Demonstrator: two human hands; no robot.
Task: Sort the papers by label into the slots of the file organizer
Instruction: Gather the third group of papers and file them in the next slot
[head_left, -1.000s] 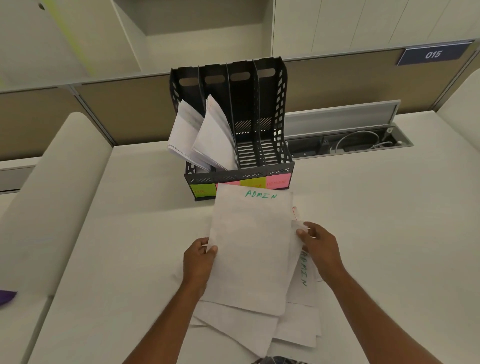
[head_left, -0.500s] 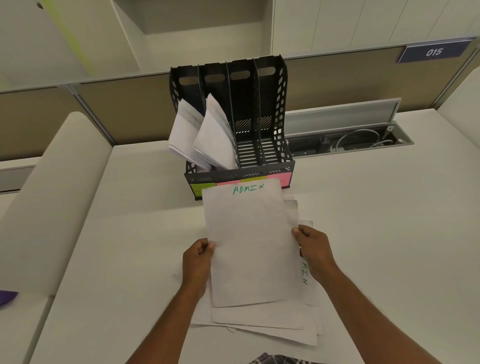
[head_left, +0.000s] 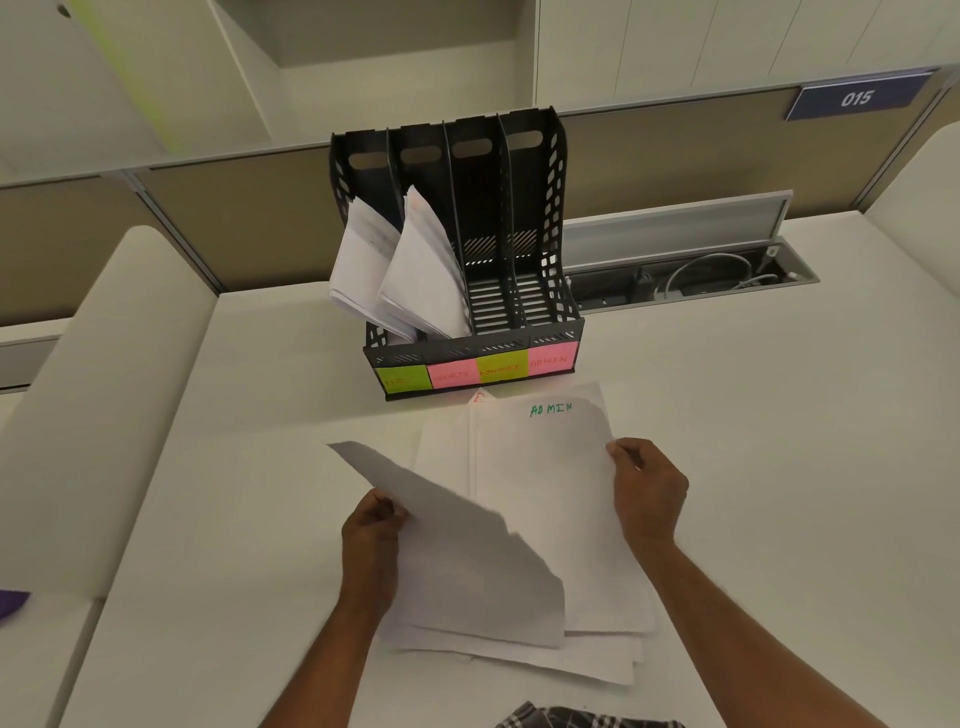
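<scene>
- left hand (head_left: 373, 525) nearest the camera, well in front of the file organizer (head_left: 467, 270): fingers curled, pinching the left edge of a lifted sheet (head_left: 457, 540); sheet bows and flops over, its printed side not in view, so its label can't be read
- loose paper stack (head_left: 519, 654) lies flat on the desk (head_left: 779, 467) under both hands, edges fanned out of line
- right hand (head_left: 647, 488) in front of the organizer and to its right: fingers and thumb pinch the right edge of the ADMIN sheet (head_left: 545, 467), green "ADMIN" written at its top
- handling guess: single sheets are very light, limp, easy to crease; they slide on one another. Best held by a side edge with a pinch, both hands to keep a sheet from sagging; fed bottom edge first into a slot
- another sheet peeks out just left of the ADMIN sheet, red mark at its tip, unreadable
- organizer front has four sticky labels (head_left: 501, 368): green, pink, yellow-green, pink; the rightmost reads ADMIN, the others too blurred to be sure of
- organizer holds four slots: the two left slots each hold papers (head_left: 410, 280), leaning forward and left over the front rim; the two right slots show bare slatted floors, no paper
- so the ADMIN slot, far right, looks unfilled
- behind the organizer to the right: open cable trough (head_left: 696, 270) with cables
</scene>
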